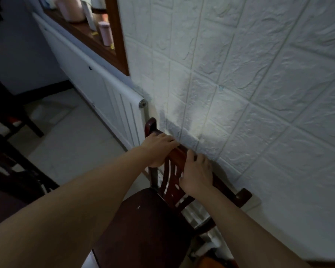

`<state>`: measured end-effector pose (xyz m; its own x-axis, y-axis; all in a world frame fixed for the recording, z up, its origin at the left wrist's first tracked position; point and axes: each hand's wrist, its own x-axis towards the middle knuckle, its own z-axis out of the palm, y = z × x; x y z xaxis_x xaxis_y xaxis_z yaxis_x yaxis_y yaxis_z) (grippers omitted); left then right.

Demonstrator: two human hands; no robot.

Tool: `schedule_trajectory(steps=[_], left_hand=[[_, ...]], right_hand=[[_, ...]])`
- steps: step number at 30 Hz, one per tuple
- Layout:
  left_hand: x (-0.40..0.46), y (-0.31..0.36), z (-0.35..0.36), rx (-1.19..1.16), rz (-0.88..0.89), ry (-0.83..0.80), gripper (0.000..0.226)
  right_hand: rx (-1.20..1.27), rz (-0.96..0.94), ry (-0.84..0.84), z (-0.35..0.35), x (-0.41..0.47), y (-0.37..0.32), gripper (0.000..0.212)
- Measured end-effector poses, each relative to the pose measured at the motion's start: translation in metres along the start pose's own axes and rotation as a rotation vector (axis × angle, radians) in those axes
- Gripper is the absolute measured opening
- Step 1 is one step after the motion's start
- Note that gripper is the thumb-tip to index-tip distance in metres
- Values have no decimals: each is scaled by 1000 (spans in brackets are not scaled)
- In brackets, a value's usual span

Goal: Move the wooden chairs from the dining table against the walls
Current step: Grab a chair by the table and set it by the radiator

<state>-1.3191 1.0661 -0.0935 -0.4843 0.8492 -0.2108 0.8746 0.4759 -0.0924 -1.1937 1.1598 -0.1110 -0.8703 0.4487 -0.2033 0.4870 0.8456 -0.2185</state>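
A dark red-brown wooden chair (143,225) stands with its carved back close against the white brick-patterned wall (259,93). My left hand (159,147) grips the top rail of the chair's back near its left end. My right hand (196,175) grips the same rail a little further right, fingers curled over it on the wall side. The chair's seat lies below my forearms, and its legs are mostly hidden.
A white radiator (112,105) runs along the wall to the left of the chair, under a wooden sill (89,37) holding pink containers. Dark furniture (12,151) stands at the left edge on the pale tiled floor (75,142).
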Motion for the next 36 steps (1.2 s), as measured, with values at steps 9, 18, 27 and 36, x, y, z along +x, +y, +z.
schedule_trajectory(steps=[9,18,27,36], left_hand=[[-141,-83,1,24,-274,16,78],[-330,-214,23,-10,-439,75,75],[-466,-315,55,-134,-653,37,76],[-467,-394,84,-197,-693,16,80]], right_hand=[[36,-213,22,-1,-36,-126,71],[62,-392,-58,36,-88,-320,62],[87,-490,-107,63,-120,-480,61],[63,-498,-72,78,-73,-566,74]])
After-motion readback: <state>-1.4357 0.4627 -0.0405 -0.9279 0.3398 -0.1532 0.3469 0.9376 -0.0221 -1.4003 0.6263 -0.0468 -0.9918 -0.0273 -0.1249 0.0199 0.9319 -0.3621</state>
